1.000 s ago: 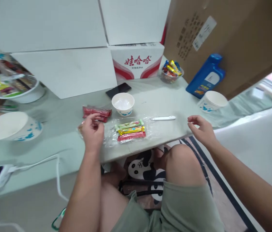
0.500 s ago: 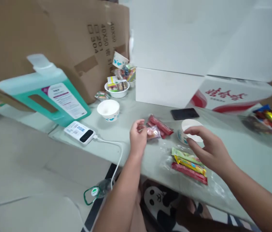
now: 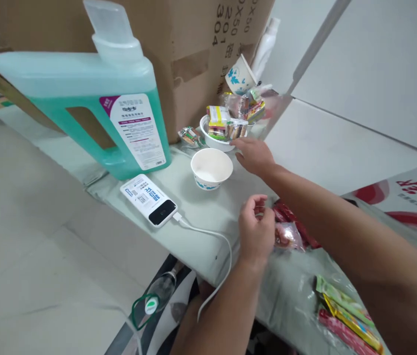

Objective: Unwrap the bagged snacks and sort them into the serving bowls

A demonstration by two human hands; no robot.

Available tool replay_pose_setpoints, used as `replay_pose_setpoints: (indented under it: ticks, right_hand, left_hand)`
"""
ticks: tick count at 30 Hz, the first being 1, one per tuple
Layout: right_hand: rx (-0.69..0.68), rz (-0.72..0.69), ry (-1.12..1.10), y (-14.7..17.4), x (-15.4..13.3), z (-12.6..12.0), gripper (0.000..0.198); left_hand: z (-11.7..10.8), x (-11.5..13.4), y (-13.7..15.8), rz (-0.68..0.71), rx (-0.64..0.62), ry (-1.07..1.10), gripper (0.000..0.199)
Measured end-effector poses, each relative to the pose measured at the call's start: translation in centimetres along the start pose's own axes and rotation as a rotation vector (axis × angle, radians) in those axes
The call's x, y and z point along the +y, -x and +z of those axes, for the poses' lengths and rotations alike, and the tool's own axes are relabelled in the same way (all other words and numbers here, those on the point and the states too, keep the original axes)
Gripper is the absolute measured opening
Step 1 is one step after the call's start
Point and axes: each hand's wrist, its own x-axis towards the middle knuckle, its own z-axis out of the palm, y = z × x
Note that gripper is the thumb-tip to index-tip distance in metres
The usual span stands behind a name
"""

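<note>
My right hand (image 3: 255, 156) reaches across to the white bowl (image 3: 218, 144) of wrapped snacks (image 3: 218, 118). Its fingers are stretched out at the bowl's near right rim, thumb apart; whether they touch it I cannot tell. Lower down, my left hand (image 3: 257, 228) hovers over the table edge with fingers curled in toward the thumb; anything inside them is hidden. Just right of it lie a clear packet with pinkish contents (image 3: 288, 236) and red wrapped sticks (image 3: 285, 214), partly covered by my right forearm. An empty paper bowl (image 3: 211, 170) with blue leaf print stands left of both hands.
A large jug of green liquid (image 3: 134, 123) and a white power bank (image 3: 149, 199) with a cable (image 3: 226, 241) are on the left. A tilted paper cup (image 3: 241, 75) rests behind the snacks. Green, yellow and red sticks (image 3: 349, 315) lie in plastic at lower right. Cardboard (image 3: 189, 29) stands behind.
My right hand has left the paper bowl on the right and crossed over my left arm to the snack bowl. The view has turned left; my left hand stays curled beside the packet.
</note>
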Motion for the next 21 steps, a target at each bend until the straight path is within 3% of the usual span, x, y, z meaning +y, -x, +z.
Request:
replay_pose_setpoints:
  ticks: [3,8,11,16,19,21]
  right_hand:
    - [-0.009,0.040,0.122,-2.1,-1.1,0.7,0.040]
    - [-0.062,0.123,0.137,-3.4,-2.1,0.2,0.024]
    - [0.022,0.117,0.074,-3.6,-1.3,-0.6,0.027]
    - [0.201,0.293,-0.178,-3.7,1.2,-1.4,0.020]
    - [0.256,0.381,-0.493,-3.7,2.0,-1.3,0.011]
    - [0.267,0.354,-0.642,-3.6,2.3,-1.2,0.012]
  left_hand:
    - [0.1,0.2,0.2,-0.036,-0.041,0.010,0.024]
    - [0.2,0.2,0.7,-0.072,-0.077,0.045,0.023]
    - [0.3,0.2,0.9,-0.050,-0.081,0.067,0.020]
    - [0.7,-0.3,1.0,-0.069,-0.101,0.065,0.014]
    - [1.1,-1.1,1.0,0.050,-0.130,-0.033,0.008]
    - [1.3,-1.6,1.0,0.108,-0.178,-0.133,0.008]
